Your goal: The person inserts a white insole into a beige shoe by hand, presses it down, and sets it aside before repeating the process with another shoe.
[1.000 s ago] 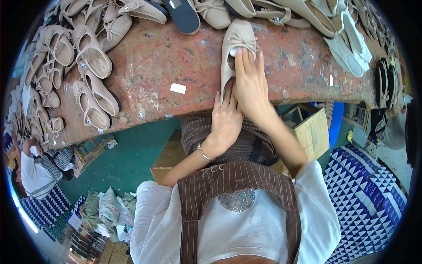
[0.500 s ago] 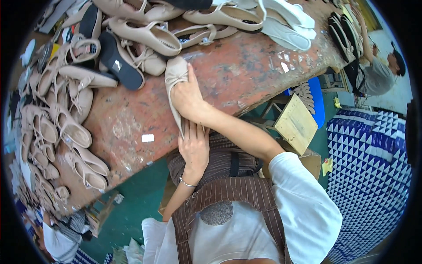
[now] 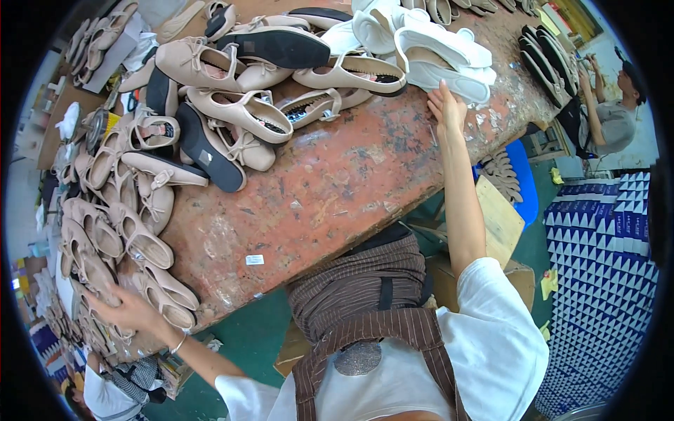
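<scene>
My left hand [image 3: 130, 309] reaches over the left end of the table, fingers spread, at the beige strap shoes [image 3: 149, 242] crowded there. Its fingertips overlap a shoe, and I cannot tell whether they touch it. At the far right of the pile, my right hand [image 3: 447, 112] is stretched out with its fingers apart, at the near edge of a stack of white insole-like pieces [image 3: 439, 59]. Nothing shows in its palm. Between the hands, a black-soled shoe [image 3: 210, 151] lies on its side beside a beige shoe with a bow [image 3: 253, 149].
The worn red table [image 3: 337, 179] carries a small white label [image 3: 254, 259]. Black shoes [image 3: 544, 67] stand at its far right corner, near another person [image 3: 616, 119]. Below the right edge are a blue bin [image 3: 521, 175] and a wooden board [image 3: 500, 221]. Blue-and-white boxes [image 3: 597, 281] are stacked at right.
Both hands have left the beige shoe they held at the table's near edge. My left hand has moved far left, my right hand to the right and away. The view has shifted slightly.
</scene>
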Demonstrator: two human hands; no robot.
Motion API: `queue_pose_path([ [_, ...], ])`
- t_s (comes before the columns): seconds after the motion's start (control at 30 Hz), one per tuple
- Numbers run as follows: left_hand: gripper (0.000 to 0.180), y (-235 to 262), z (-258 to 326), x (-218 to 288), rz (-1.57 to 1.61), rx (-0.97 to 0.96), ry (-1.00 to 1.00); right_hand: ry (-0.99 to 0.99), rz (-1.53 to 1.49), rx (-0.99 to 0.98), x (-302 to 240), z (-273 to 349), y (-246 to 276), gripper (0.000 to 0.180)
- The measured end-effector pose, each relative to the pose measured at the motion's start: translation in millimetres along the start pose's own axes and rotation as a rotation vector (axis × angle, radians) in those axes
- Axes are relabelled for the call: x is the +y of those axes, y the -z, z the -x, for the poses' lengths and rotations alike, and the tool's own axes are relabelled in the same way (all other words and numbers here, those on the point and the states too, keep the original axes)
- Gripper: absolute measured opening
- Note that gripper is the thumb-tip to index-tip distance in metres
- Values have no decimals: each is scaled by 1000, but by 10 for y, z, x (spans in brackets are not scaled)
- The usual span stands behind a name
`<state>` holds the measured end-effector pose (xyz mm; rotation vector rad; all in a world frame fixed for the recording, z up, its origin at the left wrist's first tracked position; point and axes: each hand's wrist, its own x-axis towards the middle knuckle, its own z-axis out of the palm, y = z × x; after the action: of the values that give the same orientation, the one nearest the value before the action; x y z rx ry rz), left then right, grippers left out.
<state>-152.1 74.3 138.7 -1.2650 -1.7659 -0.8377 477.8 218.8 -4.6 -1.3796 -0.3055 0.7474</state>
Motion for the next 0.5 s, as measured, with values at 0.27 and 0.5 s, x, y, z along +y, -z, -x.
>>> queue_pose_path([
  [0.27,75,-483,209,3720,1058,-1219,38,308,-73,220,50,48,-277,20],
  [0.5,32,-842,658,3892,1177,-1120,190,361,-284,-337,-443,568,625,21],
])
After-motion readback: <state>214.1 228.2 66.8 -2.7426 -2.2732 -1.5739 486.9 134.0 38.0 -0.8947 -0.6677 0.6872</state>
